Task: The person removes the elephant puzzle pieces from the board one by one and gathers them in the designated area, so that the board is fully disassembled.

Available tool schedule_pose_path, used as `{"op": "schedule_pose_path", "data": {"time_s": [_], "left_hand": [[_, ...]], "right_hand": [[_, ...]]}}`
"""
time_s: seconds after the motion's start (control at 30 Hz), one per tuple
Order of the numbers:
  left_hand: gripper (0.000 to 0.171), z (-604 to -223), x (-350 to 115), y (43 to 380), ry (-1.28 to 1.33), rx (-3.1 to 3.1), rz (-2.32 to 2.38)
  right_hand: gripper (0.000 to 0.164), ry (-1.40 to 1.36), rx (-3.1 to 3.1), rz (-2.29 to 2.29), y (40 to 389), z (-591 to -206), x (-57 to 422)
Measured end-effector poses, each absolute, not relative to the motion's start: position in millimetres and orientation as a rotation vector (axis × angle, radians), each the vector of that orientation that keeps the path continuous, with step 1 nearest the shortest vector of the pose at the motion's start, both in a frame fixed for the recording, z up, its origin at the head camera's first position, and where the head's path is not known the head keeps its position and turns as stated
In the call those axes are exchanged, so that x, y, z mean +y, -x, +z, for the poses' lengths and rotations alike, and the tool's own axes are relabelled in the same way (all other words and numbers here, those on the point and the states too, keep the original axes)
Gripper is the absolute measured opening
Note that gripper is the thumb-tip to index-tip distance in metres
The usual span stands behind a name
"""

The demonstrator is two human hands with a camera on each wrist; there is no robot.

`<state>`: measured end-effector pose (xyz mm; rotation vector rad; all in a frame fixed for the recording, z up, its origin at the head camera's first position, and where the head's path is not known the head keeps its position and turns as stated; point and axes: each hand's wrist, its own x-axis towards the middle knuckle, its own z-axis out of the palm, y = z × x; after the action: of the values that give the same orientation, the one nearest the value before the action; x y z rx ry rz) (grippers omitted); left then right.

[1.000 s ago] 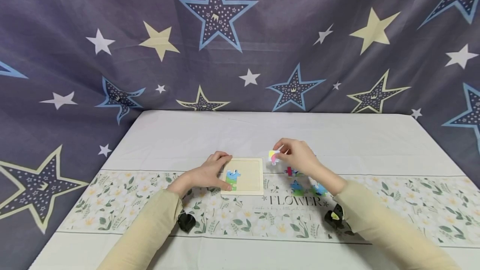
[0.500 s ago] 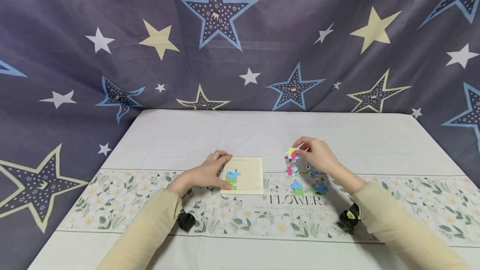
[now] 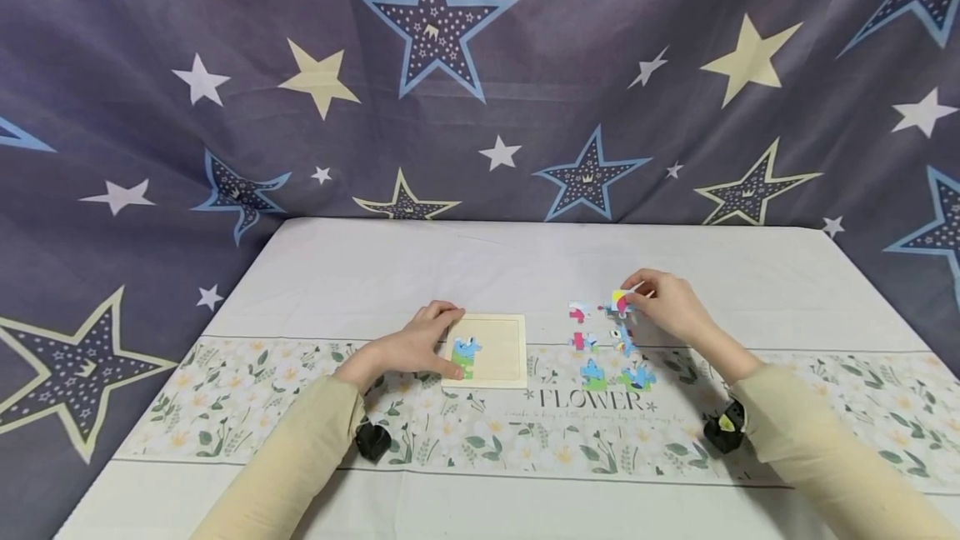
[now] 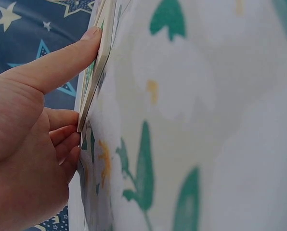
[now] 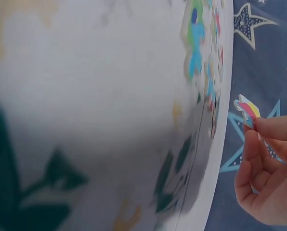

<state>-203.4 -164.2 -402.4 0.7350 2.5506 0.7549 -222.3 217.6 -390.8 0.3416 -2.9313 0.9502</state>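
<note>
A shallow wooden puzzle tray [image 3: 498, 348] lies on the table, with joined blue and green pieces [image 3: 465, 355] in its lower left part. My left hand [image 3: 420, 344] holds the tray at its left side; in the left wrist view the thumb [image 4: 71, 60] lies on the rim and the fingers meet the edge. To the right, my right hand [image 3: 667, 302] pinches a jigsaw piece [image 3: 620, 301] with yellow, pink and white on it, between thumb and fingertips. The right wrist view shows this piece raised off the table.
Several loose jigsaw pieces lie right of the tray, among them a pink and white piece [image 3: 577, 312], a blue and green piece [image 3: 593, 375] and another blue one [image 3: 639, 377]. A floral runner [image 3: 525, 448] crosses the white table [image 3: 450, 265]. A starry curtain [image 3: 480, 123] hangs behind.
My right hand has moved to the right with the yellow and pink piece, from beside the tray to above the far right loose pieces. My left hand and the tray have stayed put.
</note>
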Motion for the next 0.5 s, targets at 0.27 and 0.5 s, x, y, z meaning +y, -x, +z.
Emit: {"op": "schedule_pose_path", "data": {"time_s": [0.27, 0.5], "left_hand": [[0.097, -403, -164, 204, -0.735, 2.552, 0.747], [0.097, -404, -164, 205, -0.734, 2.552, 0.747]], "right_hand": [[0.016, -0.339, -2.935, 0.940, 222, -389, 231], [0.016, -0.346, -2.989, 0.924, 224, -392, 244]]}}
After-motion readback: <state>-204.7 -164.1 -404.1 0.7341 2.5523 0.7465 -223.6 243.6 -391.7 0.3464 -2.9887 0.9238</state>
